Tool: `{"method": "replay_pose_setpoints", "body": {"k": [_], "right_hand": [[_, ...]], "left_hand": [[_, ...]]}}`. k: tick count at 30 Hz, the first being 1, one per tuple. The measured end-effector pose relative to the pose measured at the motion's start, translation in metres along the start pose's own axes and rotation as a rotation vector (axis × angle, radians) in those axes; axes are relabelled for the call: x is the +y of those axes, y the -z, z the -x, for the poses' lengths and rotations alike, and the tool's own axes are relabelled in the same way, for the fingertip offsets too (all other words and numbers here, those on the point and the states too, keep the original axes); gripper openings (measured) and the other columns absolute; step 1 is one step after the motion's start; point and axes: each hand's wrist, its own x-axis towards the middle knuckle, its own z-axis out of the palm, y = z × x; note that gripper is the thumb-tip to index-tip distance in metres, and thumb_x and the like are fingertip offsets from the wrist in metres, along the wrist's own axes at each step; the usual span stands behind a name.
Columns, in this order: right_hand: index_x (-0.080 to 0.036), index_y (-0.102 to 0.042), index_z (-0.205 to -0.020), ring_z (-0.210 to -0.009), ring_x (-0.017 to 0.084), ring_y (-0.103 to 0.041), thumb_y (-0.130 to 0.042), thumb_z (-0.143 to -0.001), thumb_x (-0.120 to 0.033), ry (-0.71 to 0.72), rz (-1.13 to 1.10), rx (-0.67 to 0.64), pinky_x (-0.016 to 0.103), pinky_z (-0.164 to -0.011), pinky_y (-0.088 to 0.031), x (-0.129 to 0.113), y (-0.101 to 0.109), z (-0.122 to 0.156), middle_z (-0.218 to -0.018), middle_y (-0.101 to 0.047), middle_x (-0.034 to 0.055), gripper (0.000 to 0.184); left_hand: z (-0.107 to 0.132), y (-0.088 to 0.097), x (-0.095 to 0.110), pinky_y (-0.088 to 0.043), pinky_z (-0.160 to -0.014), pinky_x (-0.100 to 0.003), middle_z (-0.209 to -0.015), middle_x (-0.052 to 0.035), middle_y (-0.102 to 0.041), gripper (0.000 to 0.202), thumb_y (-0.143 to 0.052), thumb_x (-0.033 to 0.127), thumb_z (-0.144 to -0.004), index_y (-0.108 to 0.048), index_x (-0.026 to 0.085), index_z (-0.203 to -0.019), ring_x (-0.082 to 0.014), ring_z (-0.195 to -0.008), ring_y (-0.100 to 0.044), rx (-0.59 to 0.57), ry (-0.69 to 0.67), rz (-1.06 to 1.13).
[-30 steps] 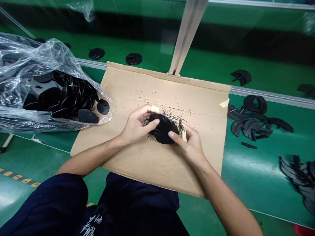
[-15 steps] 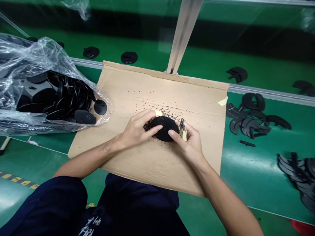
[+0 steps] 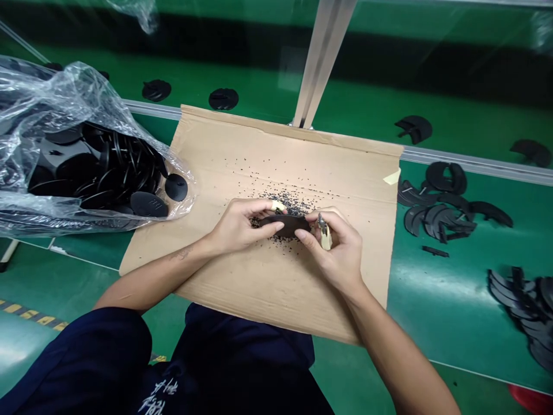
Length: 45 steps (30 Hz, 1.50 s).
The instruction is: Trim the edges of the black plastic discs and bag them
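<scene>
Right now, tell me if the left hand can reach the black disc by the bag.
Probably yes: only cardboard separates the left hand from the black disc, but it holds a black part.

A glossy green workbench [image 3: 440, 300] runs across the room, edged by a metal rail [image 3: 475, 163], with a metal post [image 3: 322, 57] rising behind it. Overhead light glares off the bench. Below lies a green floor [image 3: 26, 340] marked with yellow-and-black tape [image 3: 32, 315].
</scene>
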Motion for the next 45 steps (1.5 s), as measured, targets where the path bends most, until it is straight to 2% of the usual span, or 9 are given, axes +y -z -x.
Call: {"method": "replay_pose_setpoints", "body": {"k": [6,10,14,18,23,28,34,39,45], "right_hand": [[-0.024,-0.068,-0.091,-0.08,0.019,-0.066,-0.07,-0.091,-0.025,0.217,0.1,-0.022,0.034,-0.071,-0.053,0.0014,0.0038,-0.0023,-0.089,-0.07,0.0043,0.003],[-0.024,-0.069,-0.095,-0.08,0.019,-0.067,-0.068,-0.09,-0.018,0.321,0.128,-0.012,0.035,-0.071,-0.055,0.0039,0.0031,-0.0013,-0.091,-0.071,0.0051,0.007],[-0.025,-0.07,-0.098,-0.083,0.02,-0.069,-0.071,-0.087,-0.016,0.368,0.124,-0.013,0.035,-0.072,-0.057,0.0072,0.0021,0.0014,-0.093,-0.073,0.0045,0.014],[-0.025,-0.069,-0.1,-0.084,0.021,-0.07,-0.071,-0.087,-0.015,0.407,0.136,-0.027,0.035,-0.072,-0.058,0.009,0.0018,0.0031,-0.094,-0.073,0.0055,0.016],[-0.024,-0.069,-0.099,-0.085,0.021,-0.071,-0.07,-0.088,-0.015,0.42,0.143,-0.056,0.035,-0.072,-0.058,0.0078,0.0028,0.0025,-0.094,-0.073,0.0063,0.015],[-0.024,-0.069,-0.097,-0.084,0.02,-0.07,-0.072,-0.087,-0.013,0.432,0.124,-0.085,0.034,-0.072,-0.057,0.0072,0.0044,0.0016,-0.092,-0.073,0.0057,0.016],[-0.024,-0.069,-0.098,-0.085,0.02,-0.07,-0.072,-0.087,-0.013,0.419,0.1,-0.127,0.034,-0.072,-0.057,0.008,0.0061,-0.0001,-0.093,-0.073,0.006,0.016],[-0.023,-0.068,-0.097,-0.083,0.019,-0.07,-0.073,-0.086,-0.012,0.419,0.092,-0.127,0.033,-0.072,-0.058,0.0074,0.0059,-0.0014,-0.091,-0.072,0.0054,0.016],[-0.022,-0.067,-0.097,-0.082,0.017,-0.07,-0.07,-0.085,-0.006,0.452,0.056,-0.148,0.03,-0.072,-0.058,0.0066,0.0046,-0.0026,-0.091,-0.071,0.0045,0.02]], "left_hand": [[0.0013,-0.0016,0.0022,-0.061,-0.078,-0.027,-0.1,-0.0083,-0.076,0.02,-0.073,0.023,-0.088,-0.073,0.016,-0.107,-0.0145,-0.09,-0.072,0.04,-0.346,-0.266],[0.0006,-0.0018,0.003,-0.061,-0.087,-0.033,-0.105,-0.009,-0.077,0.023,-0.071,0.023,-0.09,-0.071,0.017,-0.112,-0.0168,-0.099,-0.073,0.02,-0.343,-0.215],[-0.0002,-0.0007,0.0046,-0.06,-0.081,-0.031,-0.097,-0.0067,-0.078,0.027,-0.074,0.033,-0.091,-0.071,0.019,-0.113,-0.0163,-0.091,-0.072,-0.021,-0.351,-0.18],[0.0,-0.0005,0.0037,-0.058,-0.077,-0.032,-0.098,-0.0071,-0.078,0.021,-0.066,0.031,-0.097,-0.07,0.02,-0.114,-0.0155,-0.089,-0.072,-0.005,-0.417,-0.19],[0.003,-0.0003,0.0021,-0.058,-0.076,-0.031,-0.094,-0.0054,-0.079,0.017,-0.069,0.027,-0.094,-0.071,0.022,-0.111,-0.0143,-0.084,-0.072,0.056,-0.497,-0.189],[0.0026,0.0026,0.0021,-0.059,-0.08,-0.032,-0.098,-0.0096,-0.078,0.02,-0.061,0.024,-0.099,-0.069,0.017,-0.116,-0.0155,-0.09,-0.073,-0.007,-0.54,-0.21],[0.0042,0.0047,0.0037,-0.059,-0.075,-0.03,-0.094,-0.0059,-0.078,0.018,-0.067,0.023,-0.096,-0.071,0.02,-0.112,-0.014,-0.082,-0.072,0.009,-0.529,-0.248],[0.0029,0.0042,0.0021,-0.06,-0.079,-0.032,-0.101,-0.0073,-0.078,0.022,-0.056,0.02,-0.101,-0.067,0.02,-0.119,-0.0148,-0.092,-0.072,-0.008,-0.568,-0.26],[0.0024,0.0047,0.0057,-0.059,-0.076,-0.028,-0.091,-0.0059,-0.077,0.012,-0.06,0.022,-0.099,-0.071,0.017,-0.104,-0.0127,-0.083,-0.072,-0.015,-0.559,-0.229]]}}
